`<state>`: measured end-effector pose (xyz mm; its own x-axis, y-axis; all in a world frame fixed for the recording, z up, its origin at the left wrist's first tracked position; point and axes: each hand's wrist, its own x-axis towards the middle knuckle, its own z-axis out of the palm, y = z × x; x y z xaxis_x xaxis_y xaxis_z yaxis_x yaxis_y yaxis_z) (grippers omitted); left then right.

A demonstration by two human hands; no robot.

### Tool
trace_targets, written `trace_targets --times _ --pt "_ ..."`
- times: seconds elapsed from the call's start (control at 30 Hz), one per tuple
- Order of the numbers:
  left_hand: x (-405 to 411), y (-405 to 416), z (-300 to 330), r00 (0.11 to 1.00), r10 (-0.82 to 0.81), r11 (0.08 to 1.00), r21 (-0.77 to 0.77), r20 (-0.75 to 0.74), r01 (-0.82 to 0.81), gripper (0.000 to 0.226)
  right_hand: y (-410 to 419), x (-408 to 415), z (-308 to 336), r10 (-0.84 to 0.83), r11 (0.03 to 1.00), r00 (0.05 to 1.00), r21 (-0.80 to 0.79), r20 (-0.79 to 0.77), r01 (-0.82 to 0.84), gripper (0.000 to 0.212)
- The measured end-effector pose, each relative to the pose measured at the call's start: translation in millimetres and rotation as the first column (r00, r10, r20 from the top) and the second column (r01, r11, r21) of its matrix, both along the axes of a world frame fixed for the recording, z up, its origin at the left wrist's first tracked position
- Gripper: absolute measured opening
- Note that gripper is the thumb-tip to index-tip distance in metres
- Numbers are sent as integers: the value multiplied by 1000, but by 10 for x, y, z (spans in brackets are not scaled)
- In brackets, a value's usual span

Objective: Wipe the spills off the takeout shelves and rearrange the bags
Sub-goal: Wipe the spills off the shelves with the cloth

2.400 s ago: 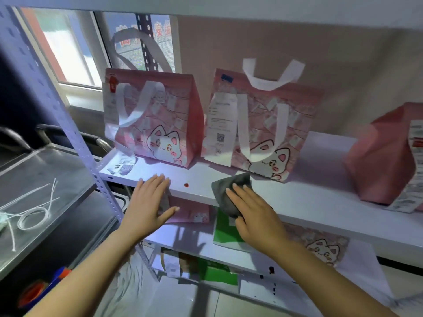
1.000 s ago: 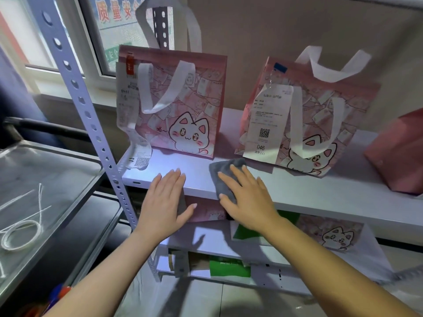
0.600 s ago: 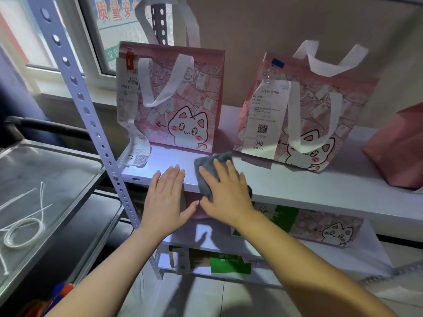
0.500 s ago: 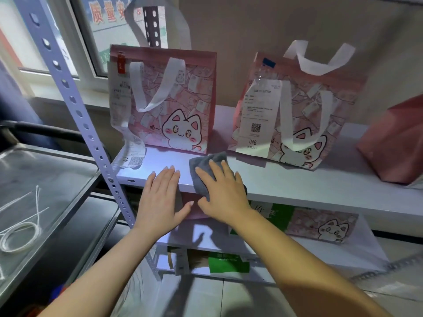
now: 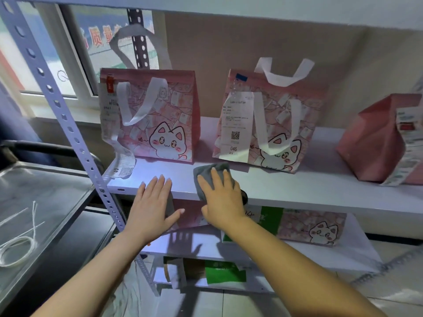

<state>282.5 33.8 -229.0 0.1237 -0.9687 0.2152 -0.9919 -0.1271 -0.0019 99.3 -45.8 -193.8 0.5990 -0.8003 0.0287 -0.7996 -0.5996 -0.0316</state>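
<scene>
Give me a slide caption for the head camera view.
Right hand presses grey cloth on white shelf; left hand rests flat beside it.

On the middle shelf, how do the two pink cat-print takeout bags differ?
The left pink cat-print bag stands squarely facing the camera; the right pink cat-print bag is turned at an angle. The left bag's receipt hangs down past its left edge onto the white shelf; the right bag's lies flat on its front, reading 046. Both share white strap handles and the same cat print.

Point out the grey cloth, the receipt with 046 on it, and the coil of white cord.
Grey wiping cloth (image 5: 207, 173): head view, bare corner beyond the fingers.
White paper receipt marked 046 (image 5: 237, 126): head view, its printed middle.
Coiled white cord (image 5: 13, 250): head view, the loop's strand.
</scene>
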Motion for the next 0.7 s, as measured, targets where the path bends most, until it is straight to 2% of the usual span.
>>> trace_targets --times 0.1,0.2,0.37,0.47,0.53,0.7 --pt "-111 -19 66 1000 17 1000 -13 -16 -17 79 -55 -259 9 88 996 996 -14 3 -88 79" --pt "-240 -49 141 999 -44 999 -26 -24 43 67 -122 -720 0 84 995 996 -54 9 -84 74" --pt "-633 -154 445 990 -138 986 -95 9 138 71 -194 -1467 178 26 999 1000 -29 -4 -26 64" --pt "-956 -275 842 975 -220 957 -184 32 223 73 -193 -1835 443 -52 999 989 1 137 52 57" --pt "-1189 -356 1140 959 -281 928 -244 38 282 71 -176 -2077 670 -80 995 968 -36 237 91 58" --pt "-1715 -504 1960 914 -372 831 -380 161 405 73 -82 -2592 1437 -4 974 872 -195 489 114 61"
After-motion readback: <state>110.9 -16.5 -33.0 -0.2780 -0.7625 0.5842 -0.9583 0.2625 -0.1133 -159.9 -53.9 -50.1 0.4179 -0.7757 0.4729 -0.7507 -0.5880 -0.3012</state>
